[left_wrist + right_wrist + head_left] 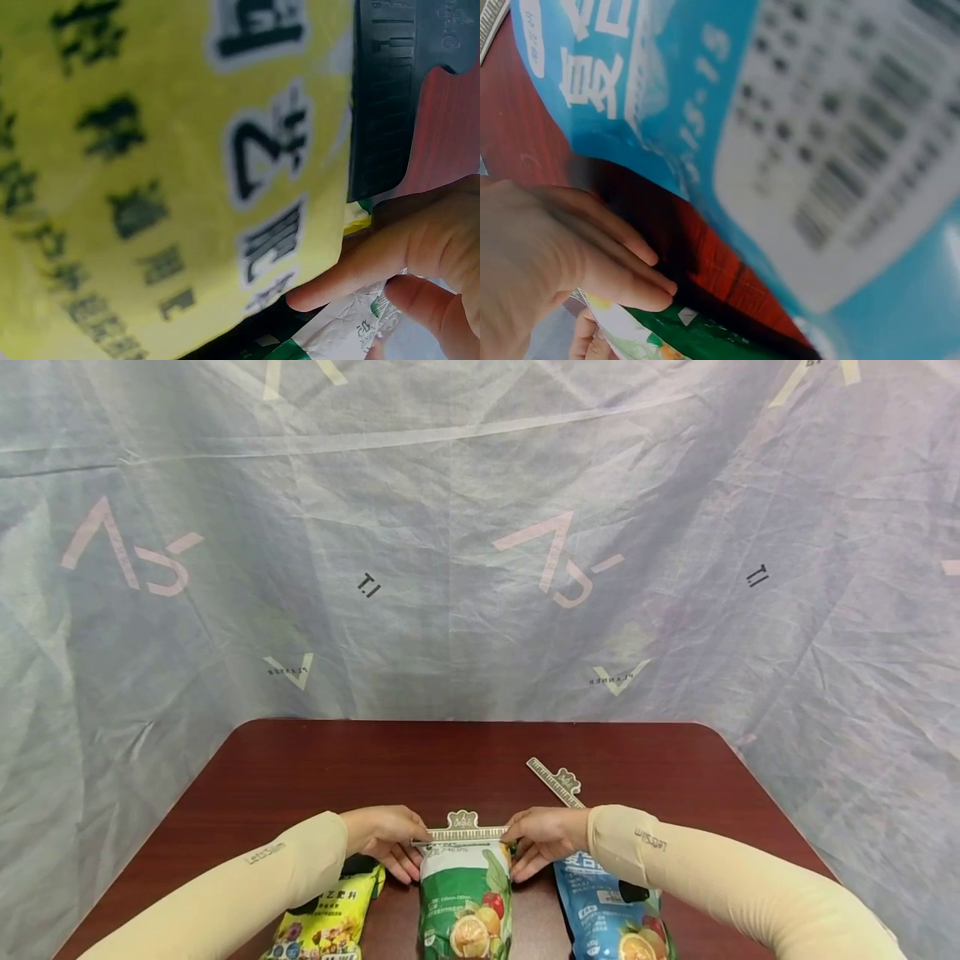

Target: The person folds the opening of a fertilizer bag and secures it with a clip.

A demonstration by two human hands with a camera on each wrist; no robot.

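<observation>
A green and white fruit-print bag [463,902] lies between my two hands, with a light ruler-printed bag clip [461,835] across its top edge. My left hand [386,839] pinches the clip's left end, its lower fingers beside the bag. At the other end, my right hand [543,837] pinches the clip and the bag's corner. In the left wrist view, a finger and thumb are at the crinkled white top of the green bag [337,334]. The right wrist view shows extended fingers along the green bag's edge [705,330].
On the left lies a yellow bag [330,914] with a black clip [382,105] at its top. A blue bag [600,906] lies to the right. Behind it, another light clip [555,781] rests slantwise on the dark red table [337,760]. A grey cloth hangs behind.
</observation>
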